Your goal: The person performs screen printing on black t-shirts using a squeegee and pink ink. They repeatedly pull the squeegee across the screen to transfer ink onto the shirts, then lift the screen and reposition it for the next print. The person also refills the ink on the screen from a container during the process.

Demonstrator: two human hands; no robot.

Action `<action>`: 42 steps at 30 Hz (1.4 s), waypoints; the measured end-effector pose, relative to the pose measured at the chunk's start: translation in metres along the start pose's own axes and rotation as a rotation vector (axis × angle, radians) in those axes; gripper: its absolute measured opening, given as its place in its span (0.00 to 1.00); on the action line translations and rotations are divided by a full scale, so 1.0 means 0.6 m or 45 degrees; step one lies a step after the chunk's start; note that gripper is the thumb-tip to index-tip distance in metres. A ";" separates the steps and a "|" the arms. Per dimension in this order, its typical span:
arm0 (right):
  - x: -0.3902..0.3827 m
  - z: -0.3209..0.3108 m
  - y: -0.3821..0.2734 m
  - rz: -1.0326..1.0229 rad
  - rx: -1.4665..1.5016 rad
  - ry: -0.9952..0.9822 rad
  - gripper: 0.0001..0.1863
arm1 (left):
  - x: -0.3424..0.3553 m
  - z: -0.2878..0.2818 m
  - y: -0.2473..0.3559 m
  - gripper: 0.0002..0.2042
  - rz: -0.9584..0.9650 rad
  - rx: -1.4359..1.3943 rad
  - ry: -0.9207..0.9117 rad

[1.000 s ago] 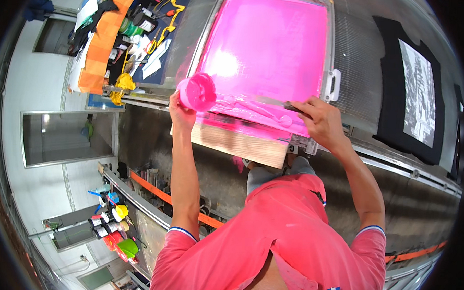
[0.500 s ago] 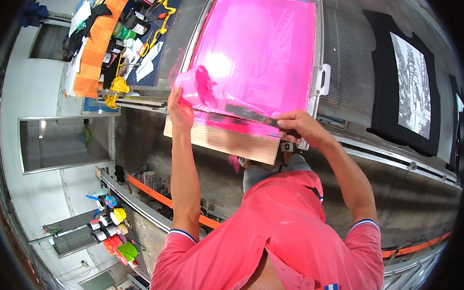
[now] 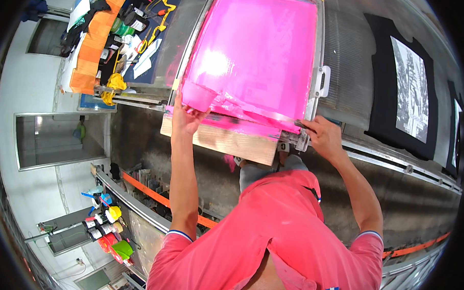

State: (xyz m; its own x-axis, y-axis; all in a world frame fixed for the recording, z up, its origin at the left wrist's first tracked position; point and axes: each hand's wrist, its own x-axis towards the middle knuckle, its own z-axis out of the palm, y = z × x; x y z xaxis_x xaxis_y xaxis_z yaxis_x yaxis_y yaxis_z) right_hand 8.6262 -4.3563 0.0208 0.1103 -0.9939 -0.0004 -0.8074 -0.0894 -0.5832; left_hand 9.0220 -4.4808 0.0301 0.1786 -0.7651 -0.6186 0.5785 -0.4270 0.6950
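A silk-screen frame stretches away in front of me, its mesh coated with glossy pink ink. At its near left corner my left hand is closed around a pink-smeared tub, which tilts low over the mesh; its inside is hidden. My right hand, by the near right corner, grips the dark handle of an ink spatula. The spatula's long blade is largely covered in pink and points left toward the tub. Thick pink ink lies between tub and blade.
A wooden board runs along the frame's near end. To the right lies a black T-shirt with a grey-and-white print. Ink jars, yellow scissors and cloths crowd the table at left. Behind me at left, colourful tubs stand on another bench.
The tub has come down and nearer to me. My right hand has moved right and slightly nearer, drawing the spatula along; its blade, dark before, is now largely pink.
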 end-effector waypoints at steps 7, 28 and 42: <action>-0.030 -0.019 -0.047 -0.004 0.284 0.336 0.15 | -0.045 0.054 -0.035 0.31 -0.269 -0.289 -0.069; -0.233 -0.059 0.055 1.067 0.965 -0.194 0.14 | -0.054 -0.087 0.054 0.28 0.232 -0.461 -0.266; -0.170 -0.241 -0.051 0.975 0.773 -0.071 0.17 | -0.026 -0.274 0.152 0.27 0.516 -0.781 -0.507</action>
State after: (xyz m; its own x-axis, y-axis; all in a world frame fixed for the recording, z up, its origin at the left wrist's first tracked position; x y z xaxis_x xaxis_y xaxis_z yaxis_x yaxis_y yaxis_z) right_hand 8.5559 -4.2614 0.1560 -0.2794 -0.7634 -0.5824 -0.2384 0.6427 -0.7281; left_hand 9.2027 -4.4285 0.0429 0.2379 -0.9653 -0.1081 0.8813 0.1678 0.4418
